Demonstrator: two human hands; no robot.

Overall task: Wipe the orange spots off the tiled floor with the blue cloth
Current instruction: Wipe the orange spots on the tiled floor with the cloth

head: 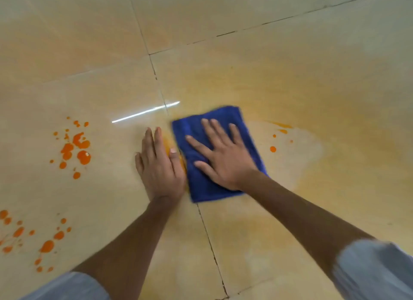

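Note:
A folded blue cloth (237,118) lies flat on the beige tiled floor (245,232). My right hand (221,156) presses down on it with fingers spread. My left hand (159,163) rests flat on the tile just left of the cloth, fingers together, holding nothing. A thin orange streak (166,143) runs between my left hand and the cloth edge. Clusters of orange spots sit at the left (77,150) and lower left (47,246). A few small orange spots (273,149) remain right of the cloth.
A pale yellow-orange smear (335,125) covers the tiles right of and beyond the cloth. Dark grout lines (210,239) cross the floor. A bright light reflection (145,112) shines on the tile ahead of my left hand.

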